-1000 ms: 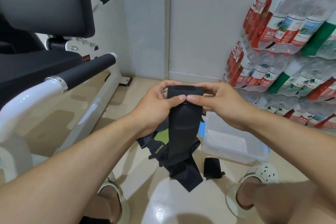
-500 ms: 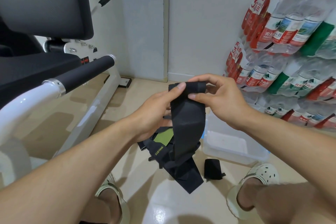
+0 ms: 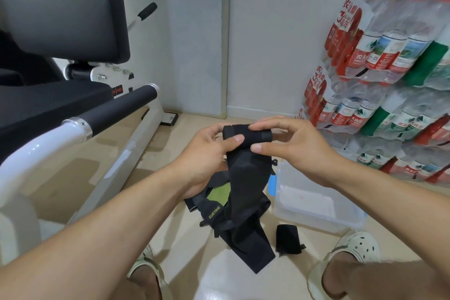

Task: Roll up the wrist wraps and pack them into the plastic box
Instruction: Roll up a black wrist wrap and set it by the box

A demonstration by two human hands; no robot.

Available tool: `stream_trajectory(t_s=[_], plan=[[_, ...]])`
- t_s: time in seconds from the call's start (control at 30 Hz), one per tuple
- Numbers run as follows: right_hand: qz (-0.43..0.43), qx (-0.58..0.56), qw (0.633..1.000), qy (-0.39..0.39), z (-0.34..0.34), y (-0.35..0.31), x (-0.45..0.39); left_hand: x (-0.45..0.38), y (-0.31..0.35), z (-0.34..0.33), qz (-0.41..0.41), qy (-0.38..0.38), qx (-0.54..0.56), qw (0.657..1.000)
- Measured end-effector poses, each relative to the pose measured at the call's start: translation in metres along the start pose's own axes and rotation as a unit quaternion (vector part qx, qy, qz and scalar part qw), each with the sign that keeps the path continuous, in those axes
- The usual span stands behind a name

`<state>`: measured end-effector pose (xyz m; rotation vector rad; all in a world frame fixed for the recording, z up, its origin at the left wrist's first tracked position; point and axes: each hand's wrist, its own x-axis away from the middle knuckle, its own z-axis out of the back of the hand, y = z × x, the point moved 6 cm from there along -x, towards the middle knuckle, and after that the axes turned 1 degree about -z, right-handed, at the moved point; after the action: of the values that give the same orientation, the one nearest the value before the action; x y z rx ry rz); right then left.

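A long black wrist wrap (image 3: 247, 178) hangs in front of me, its top end turned over into a small roll. My left hand (image 3: 207, 153) pinches the roll's left side with thumb and fingers. My right hand (image 3: 289, 143) pinches its right side. The wrap's loose tail reaches down to the floor. Under it lies a heap of more black wraps (image 3: 214, 209) with a green patch. One rolled black wrap (image 3: 288, 238) sits on the floor beside the clear plastic box (image 3: 316, 217), which stands open at the right.
A white-framed exercise machine (image 3: 102, 114) with black pads fills the left. Shrink-wrapped packs of water bottles (image 3: 379, 80) are stacked at the right against the wall. My feet in pale clogs (image 3: 350, 253) stand on the glossy beige floor near the box.
The wrap's flat top end has been folded over and rolled into a small cylinder between both hands. The hands have dropped slightly lower.
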<state>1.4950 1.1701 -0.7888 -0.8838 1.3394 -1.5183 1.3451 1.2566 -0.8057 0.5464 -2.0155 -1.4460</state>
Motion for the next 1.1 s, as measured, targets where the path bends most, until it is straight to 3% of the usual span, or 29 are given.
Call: stream_trajectory(t_s=[0.23,0.43,0.67,1.1], plan=[[-0.088,-0.063,0.993,-0.045,-0.006,0.014,0.002,-0.003,0.003,-0.005,-0.035,-0.008,-0.020,0.999],[-0.050,-0.019,0.999,0.007,0.002,0.010,-0.001,-0.001,0.002,-0.003,-0.035,-0.001,-0.009,0.999],[-0.019,-0.023,0.998,0.049,0.001,0.003,-0.002,0.001,-0.003,-0.006,0.023,-0.035,-0.019,0.999],[0.028,0.018,0.999,0.039,-0.005,-0.001,-0.002,-0.001,-0.004,0.002,0.020,0.010,-0.031,0.999]])
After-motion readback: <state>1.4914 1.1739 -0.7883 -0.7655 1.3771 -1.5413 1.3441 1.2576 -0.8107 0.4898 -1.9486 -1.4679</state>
